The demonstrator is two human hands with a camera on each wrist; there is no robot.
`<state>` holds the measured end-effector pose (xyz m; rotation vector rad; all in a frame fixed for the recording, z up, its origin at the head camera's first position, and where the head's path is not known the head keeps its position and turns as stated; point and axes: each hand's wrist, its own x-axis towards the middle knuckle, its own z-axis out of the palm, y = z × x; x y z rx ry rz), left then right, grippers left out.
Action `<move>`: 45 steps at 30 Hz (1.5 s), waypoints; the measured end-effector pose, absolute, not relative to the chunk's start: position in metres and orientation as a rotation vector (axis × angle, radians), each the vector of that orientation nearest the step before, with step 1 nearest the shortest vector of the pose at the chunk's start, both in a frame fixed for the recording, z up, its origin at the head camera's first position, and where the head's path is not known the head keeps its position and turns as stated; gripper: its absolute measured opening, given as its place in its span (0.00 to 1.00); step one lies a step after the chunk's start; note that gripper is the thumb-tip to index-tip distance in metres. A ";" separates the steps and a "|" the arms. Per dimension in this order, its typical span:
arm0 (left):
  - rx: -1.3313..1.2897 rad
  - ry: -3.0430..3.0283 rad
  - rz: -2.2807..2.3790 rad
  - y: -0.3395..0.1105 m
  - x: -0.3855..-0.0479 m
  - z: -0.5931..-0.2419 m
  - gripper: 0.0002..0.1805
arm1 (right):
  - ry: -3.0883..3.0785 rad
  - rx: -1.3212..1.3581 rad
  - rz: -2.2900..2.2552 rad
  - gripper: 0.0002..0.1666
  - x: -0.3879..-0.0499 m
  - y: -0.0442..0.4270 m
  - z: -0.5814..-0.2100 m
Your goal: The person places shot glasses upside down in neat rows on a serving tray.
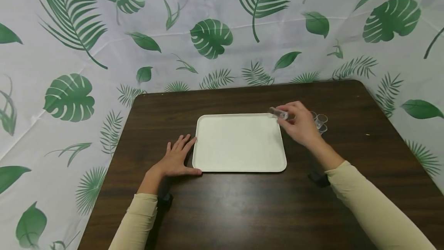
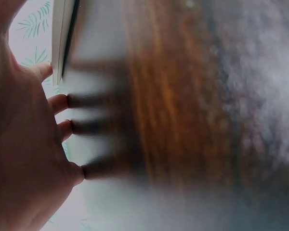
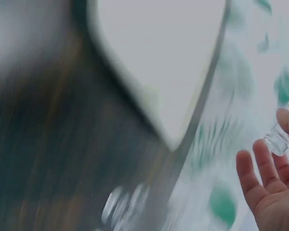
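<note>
A white rectangular tray [image 1: 239,142] lies flat on the dark table. Spread along its left edge, my left hand [image 1: 175,161] has the thumb at the near left corner and a fingertip touching the side. In the left wrist view, the fingers [image 2: 61,103] rest on the tabletop beside the tray's rim [image 2: 59,43]. Above the tray's far right corner, my right hand [image 1: 301,125] pinches a small clear shot glass [image 1: 280,114], tilted sideways. The right wrist view shows this glass [image 3: 279,140] between the thumb and fingers.
Several more clear shot glasses [image 1: 322,119] stand close together right of the tray, partly hidden by my right hand. The wooden table [image 1: 236,207] ends at the back against a white leaf-print cloth [image 1: 166,57]. A tiny yellowish speck [image 1: 367,134] lies farther right.
</note>
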<state>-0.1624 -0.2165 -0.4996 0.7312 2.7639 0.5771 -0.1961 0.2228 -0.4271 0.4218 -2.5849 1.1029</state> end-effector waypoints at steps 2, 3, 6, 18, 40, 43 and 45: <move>0.720 2.761 0.566 -0.216 -0.162 -0.498 0.64 | -2.645 0.502 1.104 0.19 -0.194 0.195 -0.430; 0.715 2.761 0.567 -0.216 -0.162 -0.497 0.64 | -2.672 0.534 1.095 0.19 -0.193 0.182 -0.432; 0.701 2.758 0.540 -0.215 -0.162 -0.494 0.64 | -2.738 0.592 1.062 0.20 -0.193 0.148 -0.442; 0.659 2.739 0.522 -0.213 -0.162 -0.491 0.65 | -2.918 0.708 0.871 0.19 -0.203 0.057 -0.472; 0.646 2.732 0.480 -0.217 -0.165 -0.493 0.66 | -2.668 1.026 0.734 0.19 -0.211 0.003 -0.477; 0.655 2.724 0.492 -0.216 -0.166 -0.494 0.66 | -2.680 1.025 0.706 0.20 -0.209 0.001 -0.480; 0.647 2.722 0.494 -0.216 -0.165 -0.494 0.66 | -2.688 1.025 0.699 0.20 -0.208 -0.001 -0.481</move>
